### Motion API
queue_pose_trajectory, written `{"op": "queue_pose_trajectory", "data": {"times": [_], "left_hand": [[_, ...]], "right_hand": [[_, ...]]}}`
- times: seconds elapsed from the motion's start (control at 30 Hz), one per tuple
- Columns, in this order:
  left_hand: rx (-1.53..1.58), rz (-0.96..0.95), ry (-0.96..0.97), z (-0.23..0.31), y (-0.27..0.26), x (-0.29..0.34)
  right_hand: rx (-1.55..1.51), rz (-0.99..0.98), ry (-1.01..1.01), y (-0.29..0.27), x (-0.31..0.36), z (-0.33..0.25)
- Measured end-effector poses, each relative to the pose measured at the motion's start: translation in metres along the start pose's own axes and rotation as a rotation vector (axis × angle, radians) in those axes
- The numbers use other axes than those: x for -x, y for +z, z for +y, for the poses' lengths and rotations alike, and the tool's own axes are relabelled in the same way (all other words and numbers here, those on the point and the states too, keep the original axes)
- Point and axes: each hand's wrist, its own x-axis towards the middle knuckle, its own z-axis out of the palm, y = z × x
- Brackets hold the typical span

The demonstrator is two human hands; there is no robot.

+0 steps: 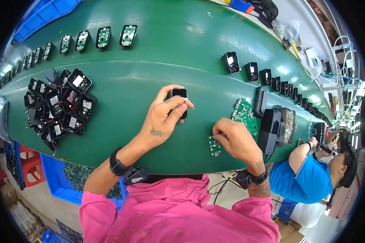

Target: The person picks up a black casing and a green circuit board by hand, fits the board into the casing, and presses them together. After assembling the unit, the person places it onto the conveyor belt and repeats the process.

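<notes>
Black small plastic case (179, 93) is over the green table (182, 156), enclosed in the grip of the left hand (161, 115), whose forearm slants forward and rightward; the right hand (236, 139), fingers curled down, pinches a green rectangular circuit board (214, 147).

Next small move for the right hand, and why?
Probably bring the small green board over to the black casing: the right hand pinches the board, the left hand holds the casing with no green board showing in it, and casings in the far-left row have green boards in them.
</notes>
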Motion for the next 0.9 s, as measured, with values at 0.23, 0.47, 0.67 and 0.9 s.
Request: {"op": "queue_pose_trajectory", "data": {"times": [0.23, 0.47, 0.67, 0.9], "left_hand": [[-0.039, 0.009, -0.022, -0.005, -0.005, 0.001], [-0.057, 0.005, 0.018, -0.004, -0.003, 0.000], [-0.065, 0.019, 0.001, -0.001, -0.004, 0.000], [-0.190, 0.054, 0.131, -0.011, -0.005, 0.002]], "right_hand": [[0.050, -0.023, -0.047, -0.017, 0.017, -0.010], [0.080, -0.131, -0.048, 0.001, 0.017, -0.014], [-0.618, 0.163, 0.186, -0.009, 0.001, -0.010], [-1.263, 0.371, 0.155, 0.010, -0.068, -0.034]]}}
